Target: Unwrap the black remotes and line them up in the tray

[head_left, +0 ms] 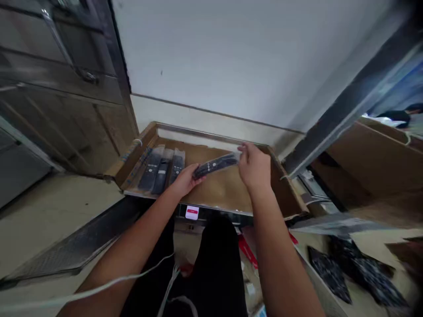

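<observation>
Head view shows left hand and right hand, fingers of both grasping opposite ends of one wrapped remote.

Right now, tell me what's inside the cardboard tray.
Three bagged remotes lie at its left end. The left hand and right hand hold a fourth remote above it. Its floor beneath them is hidden.

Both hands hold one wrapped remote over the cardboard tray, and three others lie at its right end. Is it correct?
Not the end: in the head view, the three other remotes lie at the left end of the cardboard tray. The left hand and right hand do hold one wrapped remote over it.
</observation>
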`<state>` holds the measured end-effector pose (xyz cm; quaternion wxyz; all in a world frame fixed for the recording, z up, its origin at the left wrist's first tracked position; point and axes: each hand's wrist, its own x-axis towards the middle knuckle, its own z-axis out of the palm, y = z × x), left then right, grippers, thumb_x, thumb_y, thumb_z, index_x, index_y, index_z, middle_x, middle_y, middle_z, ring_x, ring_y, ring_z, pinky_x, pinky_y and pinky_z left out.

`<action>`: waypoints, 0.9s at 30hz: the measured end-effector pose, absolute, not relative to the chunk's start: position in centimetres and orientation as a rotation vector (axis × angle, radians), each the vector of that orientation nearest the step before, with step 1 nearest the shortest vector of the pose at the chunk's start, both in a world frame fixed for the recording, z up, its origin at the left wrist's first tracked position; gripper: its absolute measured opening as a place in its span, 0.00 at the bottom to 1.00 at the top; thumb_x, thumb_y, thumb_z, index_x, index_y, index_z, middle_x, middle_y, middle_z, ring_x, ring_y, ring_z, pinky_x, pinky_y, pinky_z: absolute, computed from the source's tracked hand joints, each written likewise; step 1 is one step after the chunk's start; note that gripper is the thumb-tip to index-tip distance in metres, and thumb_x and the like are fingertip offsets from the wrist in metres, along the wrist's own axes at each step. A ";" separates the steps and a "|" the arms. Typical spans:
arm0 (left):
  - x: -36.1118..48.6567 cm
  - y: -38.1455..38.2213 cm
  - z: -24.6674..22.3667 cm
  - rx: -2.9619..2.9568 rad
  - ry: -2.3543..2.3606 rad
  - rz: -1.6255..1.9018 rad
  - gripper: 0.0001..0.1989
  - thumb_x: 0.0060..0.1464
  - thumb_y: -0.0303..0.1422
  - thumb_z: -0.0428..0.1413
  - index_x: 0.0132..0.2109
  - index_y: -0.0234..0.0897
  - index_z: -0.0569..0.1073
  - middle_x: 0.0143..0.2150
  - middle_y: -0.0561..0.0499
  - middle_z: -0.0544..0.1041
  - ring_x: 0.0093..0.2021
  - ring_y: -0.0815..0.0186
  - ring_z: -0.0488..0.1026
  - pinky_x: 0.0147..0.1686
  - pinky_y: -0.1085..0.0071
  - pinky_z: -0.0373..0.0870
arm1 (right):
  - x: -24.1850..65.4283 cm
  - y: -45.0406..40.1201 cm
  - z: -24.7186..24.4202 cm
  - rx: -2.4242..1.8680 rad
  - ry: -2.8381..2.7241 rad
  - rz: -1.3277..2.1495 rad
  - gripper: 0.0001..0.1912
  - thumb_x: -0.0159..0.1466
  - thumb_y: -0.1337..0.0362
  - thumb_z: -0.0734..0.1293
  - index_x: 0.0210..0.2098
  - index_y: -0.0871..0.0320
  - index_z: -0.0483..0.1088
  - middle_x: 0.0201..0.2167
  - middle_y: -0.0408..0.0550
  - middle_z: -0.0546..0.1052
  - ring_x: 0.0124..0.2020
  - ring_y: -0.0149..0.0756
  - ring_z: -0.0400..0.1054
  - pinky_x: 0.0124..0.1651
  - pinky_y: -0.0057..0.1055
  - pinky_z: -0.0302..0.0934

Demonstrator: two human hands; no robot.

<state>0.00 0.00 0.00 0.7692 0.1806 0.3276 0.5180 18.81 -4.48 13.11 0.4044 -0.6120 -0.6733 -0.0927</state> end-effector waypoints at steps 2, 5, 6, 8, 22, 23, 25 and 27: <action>0.0 0.3 0.2 0.333 0.715 1.079 0.08 0.64 0.29 0.53 0.38 0.31 0.74 0.35 0.45 0.79 0.31 0.67 0.78 0.27 0.76 0.77 | 18.3 -3.9 14.1 -1.518 -1.687 -0.168 0.18 0.70 0.62 0.54 0.49 0.61 0.72 0.40 0.57 0.81 0.33 0.43 0.76 0.45 0.39 0.66; 0.1 0.4 0.2 0.302 0.718 1.103 0.08 0.64 0.29 0.54 0.36 0.31 0.74 0.33 0.46 0.78 0.29 0.71 0.76 0.25 0.81 0.73 | 17.9 -3.4 15.2 -1.564 -1.652 -0.131 0.19 0.71 0.56 0.56 0.47 0.61 0.72 0.39 0.57 0.80 0.34 0.43 0.75 0.46 0.41 0.66; 0.2 0.4 0.2 0.307 0.719 1.136 0.07 0.63 0.28 0.54 0.36 0.31 0.74 0.33 0.47 0.78 0.29 0.72 0.75 0.25 0.82 0.73 | 17.9 -3.3 15.3 -1.605 -1.628 -0.145 0.20 0.70 0.52 0.58 0.46 0.61 0.72 0.39 0.59 0.80 0.37 0.45 0.75 0.47 0.42 0.65; 0.3 0.2 0.0 0.332 0.720 1.219 0.05 0.61 0.27 0.57 0.36 0.32 0.74 0.34 0.49 0.78 0.29 0.73 0.75 0.28 0.82 0.74 | 18.3 -3.4 15.3 -1.707 -1.541 -0.135 0.24 0.67 0.45 0.62 0.41 0.62 0.72 0.37 0.61 0.79 0.38 0.48 0.74 0.47 0.44 0.65; 0.5 -0.7 -0.6 0.448 0.686 1.323 0.09 0.56 0.34 0.63 0.40 0.36 0.72 0.37 0.51 0.78 0.35 0.70 0.76 0.35 0.74 0.76 | 18.5 -4.5 13.7 -1.591 -1.767 0.119 0.20 0.70 0.56 0.58 0.25 0.57 0.68 0.19 0.43 0.70 0.23 0.33 0.64 0.31 0.28 0.54; 0.4 -0.6 -0.6 0.419 0.677 1.289 0.07 0.58 0.33 0.61 0.40 0.35 0.72 0.37 0.50 0.78 0.35 0.69 0.76 0.35 0.73 0.76 | 18.3 -4.6 14.2 -1.554 -1.791 0.082 0.19 0.70 0.56 0.58 0.26 0.57 0.68 0.19 0.43 0.70 0.23 0.34 0.64 0.31 0.28 0.53; 0.3 -0.3 -0.5 0.350 0.669 1.228 0.06 0.61 0.33 0.59 0.39 0.34 0.73 0.35 0.49 0.78 0.34 0.69 0.77 0.35 0.72 0.76 | 18.0 -4.6 15.2 -1.480 -1.858 0.035 0.18 0.70 0.57 0.58 0.27 0.57 0.68 0.21 0.44 0.71 0.24 0.34 0.64 0.32 0.29 0.52; 0.2 -0.1 -0.4 0.290 0.673 1.187 0.08 0.63 0.33 0.57 0.37 0.33 0.73 0.33 0.49 0.78 0.32 0.69 0.76 0.34 0.72 0.76 | 17.7 -4.5 16.0 -1.430 -1.897 -0.011 0.17 0.70 0.58 0.59 0.27 0.57 0.67 0.20 0.43 0.70 0.24 0.33 0.63 0.32 0.29 0.52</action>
